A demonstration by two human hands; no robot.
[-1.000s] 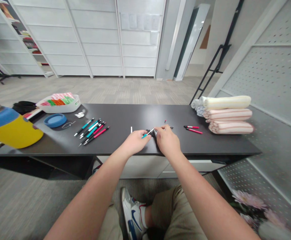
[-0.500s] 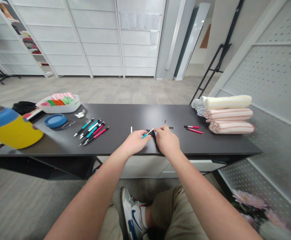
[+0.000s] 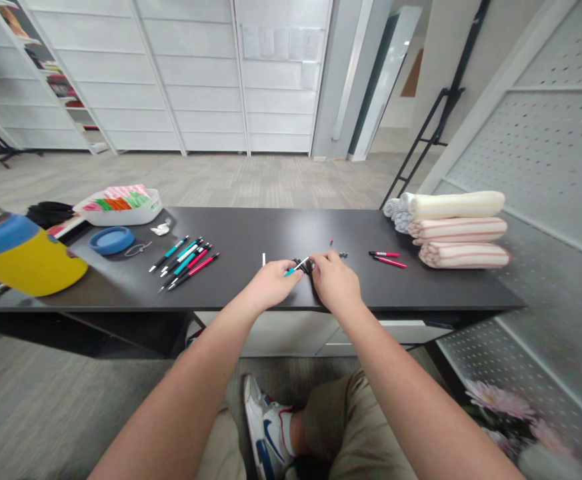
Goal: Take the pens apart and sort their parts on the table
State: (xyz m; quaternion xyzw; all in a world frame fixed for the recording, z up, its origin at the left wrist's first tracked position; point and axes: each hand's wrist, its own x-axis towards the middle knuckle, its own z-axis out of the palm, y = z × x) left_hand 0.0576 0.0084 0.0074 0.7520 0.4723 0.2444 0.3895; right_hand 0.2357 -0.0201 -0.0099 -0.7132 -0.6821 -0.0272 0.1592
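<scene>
My left hand (image 3: 273, 280) is closed on a slim teal pen part (image 3: 291, 271) with a white section (image 3: 301, 263) pointing up and right. Close beside it, my right hand (image 3: 335, 279) is bent in a pinch at the white section's end; what its fingertips hold, if anything, is too small to name. Small black pieces (image 3: 307, 267) lie on the table between the hands, partly covered. A short white piece (image 3: 264, 259) lies beyond my left hand. Past my right fingers are a tiny red piece (image 3: 331, 243) and small dark metal-like bits (image 3: 343, 255).
Several teal, white and red pens (image 3: 185, 261) lie left on the dark table (image 3: 271, 227). Two red pen parts (image 3: 389, 262) lie right, before rolled towels (image 3: 463, 230). A yellow-blue container (image 3: 31, 257), blue lid (image 3: 112, 241) and white basket (image 3: 125, 217) are at the left.
Both hands keep nearly the same place and hold. My right fingertips have shifted very slightly at the end of the white section.
</scene>
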